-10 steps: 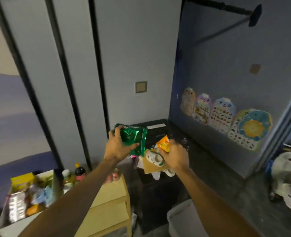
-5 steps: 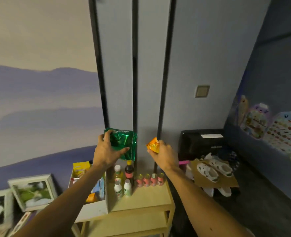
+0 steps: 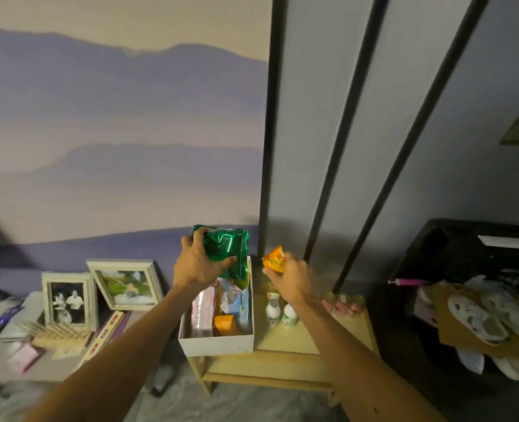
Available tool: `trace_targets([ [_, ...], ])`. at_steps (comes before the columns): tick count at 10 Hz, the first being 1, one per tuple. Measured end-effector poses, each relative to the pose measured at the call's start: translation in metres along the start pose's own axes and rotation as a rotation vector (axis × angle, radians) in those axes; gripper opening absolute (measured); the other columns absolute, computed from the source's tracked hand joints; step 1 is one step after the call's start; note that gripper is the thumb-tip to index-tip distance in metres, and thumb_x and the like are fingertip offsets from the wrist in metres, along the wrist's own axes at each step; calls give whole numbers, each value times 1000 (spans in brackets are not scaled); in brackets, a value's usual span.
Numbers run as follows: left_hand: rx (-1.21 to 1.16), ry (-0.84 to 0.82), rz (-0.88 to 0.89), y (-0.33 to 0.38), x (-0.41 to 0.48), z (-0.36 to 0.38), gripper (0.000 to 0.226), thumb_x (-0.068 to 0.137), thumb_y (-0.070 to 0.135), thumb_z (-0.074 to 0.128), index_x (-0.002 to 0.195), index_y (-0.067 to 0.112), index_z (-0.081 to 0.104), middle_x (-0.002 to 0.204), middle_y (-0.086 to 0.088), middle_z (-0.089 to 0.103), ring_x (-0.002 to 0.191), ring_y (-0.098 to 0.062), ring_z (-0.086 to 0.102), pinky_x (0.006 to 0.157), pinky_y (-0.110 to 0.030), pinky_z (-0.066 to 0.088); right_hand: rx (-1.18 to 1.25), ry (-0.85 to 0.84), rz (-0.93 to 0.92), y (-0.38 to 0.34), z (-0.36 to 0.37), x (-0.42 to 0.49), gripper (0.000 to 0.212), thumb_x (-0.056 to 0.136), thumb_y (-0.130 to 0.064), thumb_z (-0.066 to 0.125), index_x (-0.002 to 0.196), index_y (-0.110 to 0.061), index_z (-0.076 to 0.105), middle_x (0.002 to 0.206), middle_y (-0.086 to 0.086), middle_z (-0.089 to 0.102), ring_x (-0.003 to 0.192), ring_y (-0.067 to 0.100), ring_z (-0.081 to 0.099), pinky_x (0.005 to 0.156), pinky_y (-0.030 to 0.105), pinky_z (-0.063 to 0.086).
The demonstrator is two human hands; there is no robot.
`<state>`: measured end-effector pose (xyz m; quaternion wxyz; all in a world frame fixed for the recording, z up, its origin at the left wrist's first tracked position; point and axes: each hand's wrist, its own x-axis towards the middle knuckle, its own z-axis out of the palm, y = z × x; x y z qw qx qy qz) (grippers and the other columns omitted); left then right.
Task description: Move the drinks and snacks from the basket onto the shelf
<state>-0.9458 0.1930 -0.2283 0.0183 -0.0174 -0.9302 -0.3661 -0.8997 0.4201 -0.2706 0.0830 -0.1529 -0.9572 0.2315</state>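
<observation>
Shifted left along the wooden shelf (image 3: 301, 339) since half a second ago. Gripping a green foil snack bag (image 3: 226, 249) in the curled left hand (image 3: 197, 263), above the white basket's (image 3: 218, 345) far end; pinching an orange packet (image 3: 274, 258) in the right hand (image 3: 291, 278), above two white bottles (image 3: 273, 310) beside red cans (image 3: 343, 306). Leaning on the mountain-mural wall (image 3: 115, 132): framed photos (image 3: 69, 300).

No text is legible. Print on the green packet (image 3: 226, 249), at 12 o'clock of the basket (image 3: 218, 345), is blurred. Labels on the white bottles (image 3: 281, 312), at its 3 o'clock, are likewise unreadable.
</observation>
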Motion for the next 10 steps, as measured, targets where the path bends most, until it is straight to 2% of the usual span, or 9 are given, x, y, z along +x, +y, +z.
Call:
trace_targets([
  [2,142,-85,-233,-85,25,53,105,63,82,81,146,36,36,135,-4,50,118,-32,67,91,-53,63,-2,-169,7,-10,84,27,54,94,-71,62,107,-18,68,95,1,69,91,22,70,74,35,57],
  [3,201,-150,-326,-139,34,95,115,50,94,68,143,36,35,126,-5,52,114,-35,67,88,-56,63,38,-267,51,-8,132,26,54,94,-73,60,98,-20,70,86,-4,67,79,17,67,64,30,49],
  [4,272,-208,-361,-158,25,123,121,51,95,66,150,38,27,125,-6,51,116,-36,66,89,-56,62,61,-364,91,4,189,17,52,90,-75,63,100,-24,69,88,-6,69,83,16,70,68,30,56],
  [5,337,-238,-328,-165,15,140,115,60,92,72,150,37,25,132,-7,42,124,-36,59,92,-55,60,23,-439,130,14,227,7,61,88,-77,62,116,-22,63,93,-5,66,91,20,72,66,29,55],
  [6,410,-223,-300,-173,12,150,118,65,94,67,155,33,21,138,-9,37,128,-34,55,90,-53,60,10,-440,129,9,228,5,67,95,-64,67,139,-15,53,108,3,70,104,24,71,70,26,44],
  [7,420,-208,-296,-177,10,152,123,63,98,63,157,32,19,138,-10,35,127,-33,56,87,-52,62,-2,-451,149,6,227,7,70,97,-57,69,146,-12,48,118,6,72,111,26,71,75,28,44],
  [8,392,-246,-285,-176,9,146,126,63,97,65,159,33,15,142,-10,36,130,-34,55,91,-52,61,25,-464,154,4,221,5,59,95,-58,72,134,-17,56,111,3,74,104,25,73,80,33,57],
  [9,428,-258,-241,-176,8,134,127,64,96,65,159,32,11,144,-8,40,128,-32,57,91,-51,61,45,-474,138,4,212,-1,48,92,-59,74,119,-21,63,104,0,74,98,22,73,77,34,58],
  [10,440,-230,-193,-184,4,123,123,64,96,61,157,31,15,138,-6,43,120,-30,60,88,-51,62,72,-445,129,4,207,-8,47,91,-59,73,115,-20,67,105,0,73,101,21,72,80,34,57],
])
